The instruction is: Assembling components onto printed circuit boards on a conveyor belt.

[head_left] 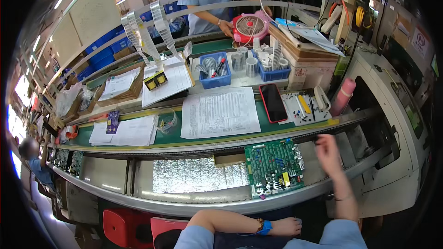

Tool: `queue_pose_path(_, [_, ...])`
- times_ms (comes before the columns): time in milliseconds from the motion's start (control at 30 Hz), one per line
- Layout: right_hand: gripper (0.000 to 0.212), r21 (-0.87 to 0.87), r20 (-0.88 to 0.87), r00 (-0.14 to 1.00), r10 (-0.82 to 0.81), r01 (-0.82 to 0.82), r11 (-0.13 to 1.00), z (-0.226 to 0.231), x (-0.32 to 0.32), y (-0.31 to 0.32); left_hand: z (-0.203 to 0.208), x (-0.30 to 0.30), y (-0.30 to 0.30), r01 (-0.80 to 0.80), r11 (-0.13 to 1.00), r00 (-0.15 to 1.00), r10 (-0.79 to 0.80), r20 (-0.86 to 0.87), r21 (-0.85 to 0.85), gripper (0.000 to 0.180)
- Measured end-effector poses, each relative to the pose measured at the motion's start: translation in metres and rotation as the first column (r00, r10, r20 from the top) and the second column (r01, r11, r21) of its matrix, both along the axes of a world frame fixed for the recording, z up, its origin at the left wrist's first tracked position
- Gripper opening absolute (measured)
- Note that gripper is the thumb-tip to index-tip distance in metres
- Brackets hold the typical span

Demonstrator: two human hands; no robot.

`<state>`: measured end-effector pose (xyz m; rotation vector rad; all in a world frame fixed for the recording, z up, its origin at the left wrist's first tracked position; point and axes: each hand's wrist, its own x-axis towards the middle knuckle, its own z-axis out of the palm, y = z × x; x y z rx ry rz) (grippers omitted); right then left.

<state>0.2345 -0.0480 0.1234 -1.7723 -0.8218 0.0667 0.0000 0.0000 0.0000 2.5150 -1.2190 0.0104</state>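
Two bare hands are in view, well apart. The right hand is raised just beyond the right edge of a green rectangular circuit board, its fingers curled and narrow; something small and dark shows at the fingertips, but I cannot tell whether it is held. The left hand lies back upward below the conveyor's near rail, fingers loosely together, a blue wrist strap around its wrist; its palm is hidden, so I cannot tell if it holds anything.

The board lies across a grey metal two-rail conveyor, right of its middle, crowded with parts, among them a yellow block-shaped component toward its near right corner. Beyond the far rail, along the near edge of the green-topped desk, lie a white printed sheet, a black-screened phone with a red rim and, toward the right corner, a white surface strewn with small parts.

A low sweep of the right hand could knock the upright parts at the board's right edge. A loose fingertip grip could drop something between the rails, and a brushing sleeve could scatter the small parts over the desk's edge.
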Motion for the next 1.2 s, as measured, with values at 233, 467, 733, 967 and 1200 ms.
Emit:
queue_pose_path(233, [0.035, -0.625, 0.413, 0.838, -0.357, 0.546, 0.558, 0.050, 0.164, -0.357, 0.007, 0.030, -0.118, 0.048, 0.972, 0.993, -0.021, 0.115, -0.232, 0.010])
queue_pose_path(467, [0.051, -0.555, 0.677, 0.735, 0.029, 0.484, 0.677, 0.142, 0.187, -0.119, -0.006, 0.029, -0.133, 0.052, 0.964, 0.990, -0.015, 0.141, -0.261, 0.009])
queue_pose_path(733, [0.043, -0.351, 0.727, 0.206, 0.656, -0.709, 0.612, 0.179, -0.094, 0.179, -0.009, 0.036, -0.124, 0.004, 0.979, 1.000, -0.007, -0.013, -0.203, 0.013])
queue_pose_path(967, [0.038, -0.613, 0.522, -0.182, 0.833, -0.759, 0.218, 0.126, -0.121, 0.105, -0.045, 0.046, -0.148, -0.028, 0.983, 0.948, -0.031, -0.317, -0.180, 0.014])
queue_pose_path(1200, [0.040, -0.637, 0.352, 0.344, 0.871, -0.594, 0.492, 0.115, -0.034, 0.040, -0.017, 0.033, -0.135, -0.059, 0.952, 0.967, -0.020, -0.255, -0.299, 0.017])
